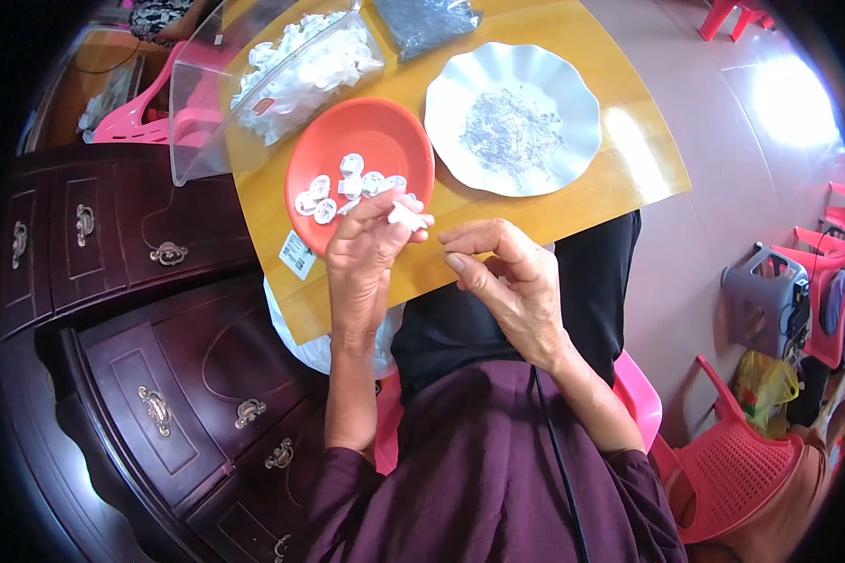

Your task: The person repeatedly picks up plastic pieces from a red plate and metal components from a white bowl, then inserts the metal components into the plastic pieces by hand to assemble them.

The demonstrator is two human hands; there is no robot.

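Observation:
My left hand (360, 255) grips a small white plastic part (405, 218) between thumb and fingers, over the near edge of an orange-red plate (385, 127). On that plate lie several small round white plastic pieces (351, 166). To the right, at about the same height, my right hand (509, 281) is closed in a pinch, thumb against forefinger. Whatever sits between those fingertips is too small to make out. Beyond it stands a white plate with a wavy rim (446, 80), with many tiny thin grey metallic-looking bits (514, 129) scattered over its middle.
A clear plastic bin (183, 141) of white plastic pieces stands at the back left of the yellow table (620, 178). Beside it lies a bag of dark grey material (425, 23). Dark wooden drawers (160, 357) flank the left; a pink chair (737, 479) stands at right.

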